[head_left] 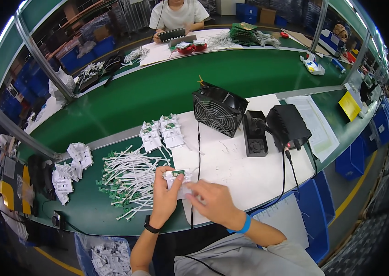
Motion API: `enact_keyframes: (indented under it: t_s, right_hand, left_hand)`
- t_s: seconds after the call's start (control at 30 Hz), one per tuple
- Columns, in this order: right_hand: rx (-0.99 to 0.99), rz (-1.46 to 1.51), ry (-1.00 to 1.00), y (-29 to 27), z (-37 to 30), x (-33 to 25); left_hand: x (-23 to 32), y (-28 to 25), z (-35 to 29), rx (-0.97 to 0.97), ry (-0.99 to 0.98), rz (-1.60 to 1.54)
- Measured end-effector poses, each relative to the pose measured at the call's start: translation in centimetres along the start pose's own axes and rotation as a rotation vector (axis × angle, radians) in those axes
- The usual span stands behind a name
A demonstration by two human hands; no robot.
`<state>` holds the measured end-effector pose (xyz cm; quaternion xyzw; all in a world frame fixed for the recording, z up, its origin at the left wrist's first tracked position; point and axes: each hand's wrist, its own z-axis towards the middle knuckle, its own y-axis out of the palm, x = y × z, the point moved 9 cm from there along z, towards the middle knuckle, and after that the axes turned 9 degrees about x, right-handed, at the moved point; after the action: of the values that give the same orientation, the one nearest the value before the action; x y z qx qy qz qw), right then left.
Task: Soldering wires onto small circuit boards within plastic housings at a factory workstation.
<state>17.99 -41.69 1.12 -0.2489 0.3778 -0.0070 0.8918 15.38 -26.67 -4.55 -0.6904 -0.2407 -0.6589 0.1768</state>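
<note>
My left hand (165,198) grips a small white plastic housing (173,175) with a green circuit board in it, thumb on top. My right hand (212,201) is at the housing's right side, fingers curled in close to it; what they pinch, if anything, is hidden. Left of my hands lies a pile of white cables (134,177) with small green boards on their ends. Beyond the pile stand several white housings (171,131) with green boards fitted. More white housings (63,179) are stacked at the far left of the bench.
A black fan (219,110), a black socket block (255,133) and a black power unit (288,124) stand on the white sheet (235,170), their cords running toward me. Blue bins flank the bench. Across the green surface (157,83), another person (178,16) handles parts.
</note>
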Motion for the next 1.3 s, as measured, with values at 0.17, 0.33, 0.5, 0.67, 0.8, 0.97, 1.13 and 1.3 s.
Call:
enact_keyframes:
  t_s: [0.17, 0.33, 0.5, 0.67, 0.8, 0.97, 1.13, 1.3]
  right_hand:
    - [0.208, -0.351, 0.482, -7.8, -0.6, 9.3]
    - [0.481, -0.387, 0.46, -14.7, 1.4, 13.2]
    - [0.618, -0.276, 0.417, -16.6, 4.1, 13.9]
    - [0.559, -0.327, 0.377, -16.4, 4.7, 14.4]
    - [0.549, -0.34, 0.319, -16.2, 4.7, 14.9]
    - [0.646, -0.343, 0.201, -16.1, 4.1, 16.2]
    - [0.658, -0.33, 0.127, -15.5, 3.3, 18.6]
    - [0.653, -0.359, 0.155, -15.5, 2.3, 20.4]
  left_hand:
    - [0.0, 1.6, -0.6, -0.172, 0.075, 0.203]
    - [0.4, 6.9, -1.0, -0.44, 0.155, 0.422]
    - [-0.3, 12.3, 0.0, -0.543, 0.438, 0.54]
    - [-2.0, 14.9, 0.8, -0.576, 0.315, 0.674]
    - [-2.3, 15.5, 1.5, -0.533, 0.367, 0.674]
    - [-1.0, 15.7, 1.5, -0.34, 0.765, 0.661]
    - [-1.4, 16.0, 1.7, -0.347, 0.79, 0.627]
    - [-1.5, 15.7, 1.8, -0.347, 0.79, 0.617]
